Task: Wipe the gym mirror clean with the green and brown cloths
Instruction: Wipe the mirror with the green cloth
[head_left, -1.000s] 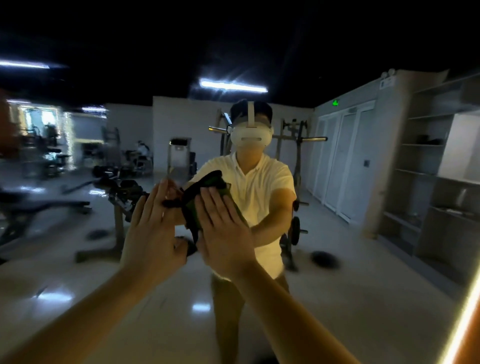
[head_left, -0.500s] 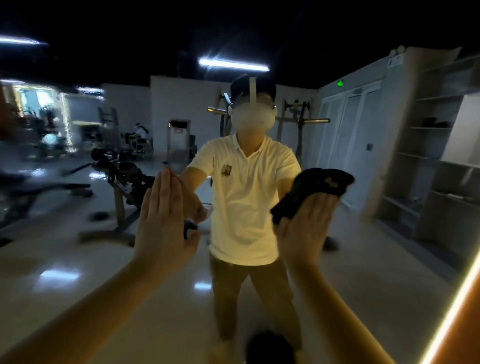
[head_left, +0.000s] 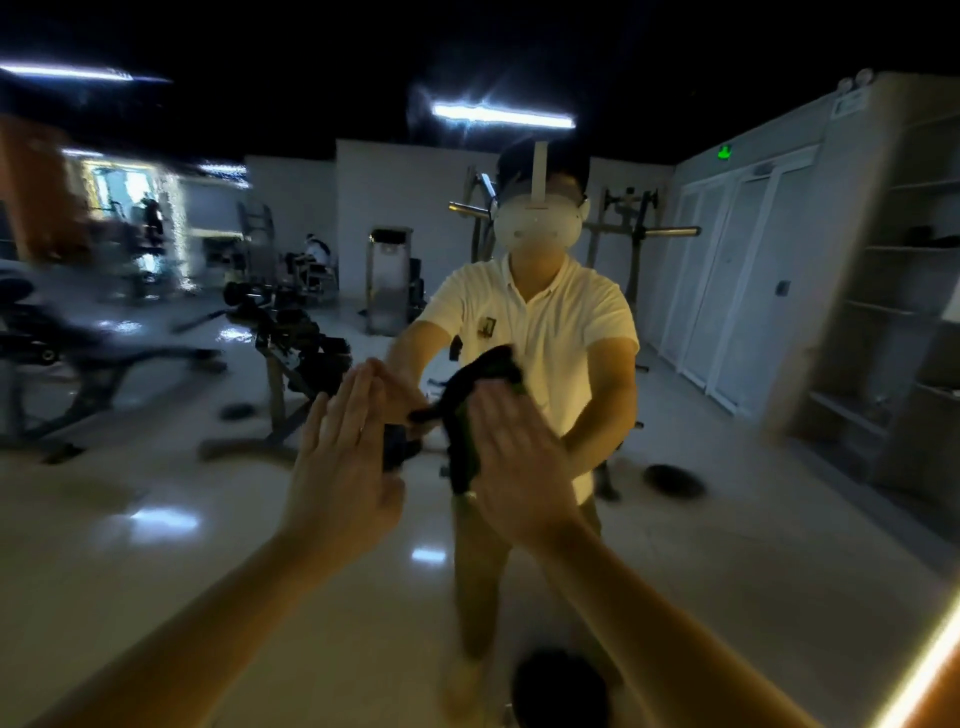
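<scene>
The gym mirror (head_left: 156, 519) fills the view and reflects me and the room. My right hand (head_left: 519, 467) lies flat with straight fingers and presses a dark green cloth (head_left: 483, 379) against the glass. The cloth bunches out above and to the left of the fingers. My left hand (head_left: 343, 467) is also flat on the mirror, just left of the right one. A small dark piece of cloth (head_left: 397, 447) shows at the edge of its palm; its colour is unclear in the dim light.
A glowing light strip (head_left: 924, 665) runs along the mirror's right edge at the lower right. The reflection shows weight benches (head_left: 104, 358) on the left, a rack behind me, and white doors (head_left: 737, 291) and shelves on the right.
My right hand has swept the green cloth from the right back towards the middle, beside the left hand. The left hand has stayed nearly where it was.
</scene>
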